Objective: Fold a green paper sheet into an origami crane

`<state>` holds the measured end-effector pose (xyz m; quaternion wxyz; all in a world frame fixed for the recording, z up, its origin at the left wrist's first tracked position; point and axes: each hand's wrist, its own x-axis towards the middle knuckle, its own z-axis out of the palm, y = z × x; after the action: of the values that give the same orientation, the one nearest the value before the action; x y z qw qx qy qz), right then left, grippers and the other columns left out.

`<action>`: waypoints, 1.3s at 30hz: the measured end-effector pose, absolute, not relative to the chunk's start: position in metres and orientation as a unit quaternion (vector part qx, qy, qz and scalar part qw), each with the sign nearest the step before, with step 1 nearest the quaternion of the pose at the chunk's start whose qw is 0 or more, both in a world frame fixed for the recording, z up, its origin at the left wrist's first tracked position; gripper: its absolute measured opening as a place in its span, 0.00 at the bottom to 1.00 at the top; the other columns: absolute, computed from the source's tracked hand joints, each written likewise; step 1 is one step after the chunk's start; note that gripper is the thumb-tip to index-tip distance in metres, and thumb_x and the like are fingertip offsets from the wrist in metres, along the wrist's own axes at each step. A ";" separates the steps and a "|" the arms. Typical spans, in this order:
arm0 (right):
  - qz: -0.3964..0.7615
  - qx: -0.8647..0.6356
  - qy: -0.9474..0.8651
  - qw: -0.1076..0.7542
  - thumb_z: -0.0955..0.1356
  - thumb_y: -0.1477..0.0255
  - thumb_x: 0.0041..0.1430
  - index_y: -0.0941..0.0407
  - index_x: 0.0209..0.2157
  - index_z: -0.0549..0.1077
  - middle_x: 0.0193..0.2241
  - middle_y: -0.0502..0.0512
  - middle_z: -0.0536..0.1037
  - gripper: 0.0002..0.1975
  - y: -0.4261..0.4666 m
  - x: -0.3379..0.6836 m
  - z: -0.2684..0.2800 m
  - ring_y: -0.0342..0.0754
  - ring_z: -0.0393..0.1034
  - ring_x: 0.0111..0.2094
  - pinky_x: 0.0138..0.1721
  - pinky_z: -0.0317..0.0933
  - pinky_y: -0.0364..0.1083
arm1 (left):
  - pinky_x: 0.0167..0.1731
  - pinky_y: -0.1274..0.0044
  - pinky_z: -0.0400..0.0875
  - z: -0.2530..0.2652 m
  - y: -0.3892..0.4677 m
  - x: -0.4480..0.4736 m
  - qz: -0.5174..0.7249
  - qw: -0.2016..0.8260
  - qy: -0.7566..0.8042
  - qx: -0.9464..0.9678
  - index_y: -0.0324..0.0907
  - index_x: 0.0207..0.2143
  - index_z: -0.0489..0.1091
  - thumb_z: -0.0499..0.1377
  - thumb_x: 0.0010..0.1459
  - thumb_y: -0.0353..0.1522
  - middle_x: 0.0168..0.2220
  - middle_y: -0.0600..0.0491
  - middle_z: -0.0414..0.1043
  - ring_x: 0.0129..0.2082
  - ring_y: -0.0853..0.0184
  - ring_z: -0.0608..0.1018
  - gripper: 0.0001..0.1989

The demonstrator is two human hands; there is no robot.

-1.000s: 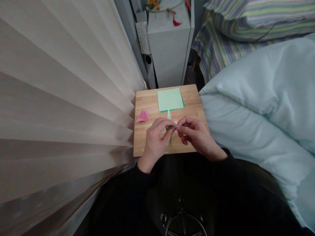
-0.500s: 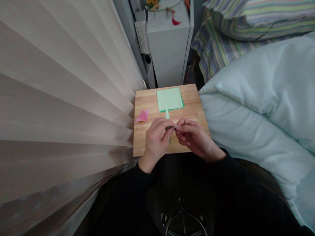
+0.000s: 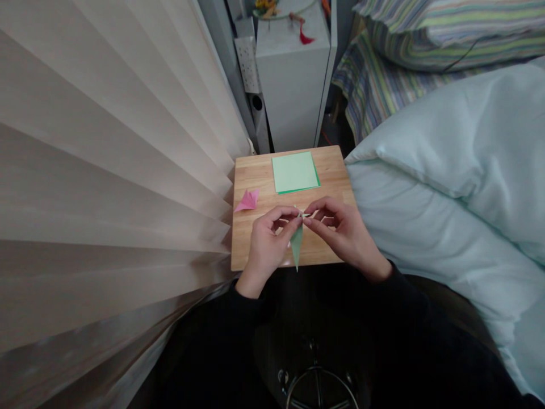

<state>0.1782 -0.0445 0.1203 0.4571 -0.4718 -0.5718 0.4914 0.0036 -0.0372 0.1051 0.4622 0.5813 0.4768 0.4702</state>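
Between my two hands is a folded piece of light green origami paper [image 3: 297, 243], with a long point hanging down toward me. My left hand [image 3: 272, 233] is closed, pinching the paper's upper part between thumb and fingers. From the other side my right hand [image 3: 343, 232] pinches the paper near its top with thumb and forefinger. The fingertips hide part of the folds. Beyond my hands, a stack of square green paper [image 3: 295, 172] lies flat on the small wooden table [image 3: 251, 241]. A folded pink paper figure [image 3: 247, 200] sits at the table's left side.
A pleated curtain [image 3: 128, 187] hangs close along the table's left edge. Pale bedding [image 3: 426, 204] borders the right side. Behind the table stands a white cabinet [image 3: 292, 91] with a red tassel [image 3: 305, 35] on top. A wheeled chair base [image 3: 317, 386] shows below.
The green folded paper has turned: its point stood up beyond my fingers before and now hangs down toward me. My right hand has shifted slightly, with its fingers still at the paper.
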 end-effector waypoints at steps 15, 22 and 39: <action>0.423 -0.459 -0.639 0.450 0.71 0.68 0.66 0.54 0.35 0.76 0.33 0.52 0.77 0.06 -0.045 0.184 0.118 0.45 0.70 0.32 0.31 0.64 0.45 | 0.38 0.76 0.76 0.108 -0.037 0.004 0.468 0.530 0.441 0.553 0.41 0.38 0.77 0.68 0.57 0.33 0.36 0.52 0.80 0.36 0.68 0.80 0.07; 0.425 -0.464 -0.642 0.438 0.71 0.70 0.65 0.54 0.34 0.76 0.33 0.53 0.77 0.05 -0.045 0.183 0.118 0.45 0.70 0.32 0.31 0.63 0.45 | 0.40 0.74 0.77 0.108 -0.037 0.005 0.466 0.550 0.450 0.527 0.41 0.37 0.77 0.69 0.56 0.33 0.37 0.51 0.80 0.38 0.66 0.81 0.07; 0.399 -0.443 -0.694 0.404 0.69 0.73 0.66 0.54 0.35 0.73 0.32 0.52 0.74 0.04 -0.043 0.184 0.116 0.44 0.68 0.29 0.27 0.62 0.44 | 0.39 0.75 0.76 0.102 -0.037 0.006 0.467 0.610 0.453 0.452 0.41 0.34 0.79 0.72 0.51 0.32 0.34 0.52 0.81 0.35 0.68 0.80 0.09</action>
<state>0.1839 -0.0429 0.1160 0.4039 -0.4433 -0.6937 0.3989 0.0058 -0.0366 0.1019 0.6102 0.4519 0.4533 0.4668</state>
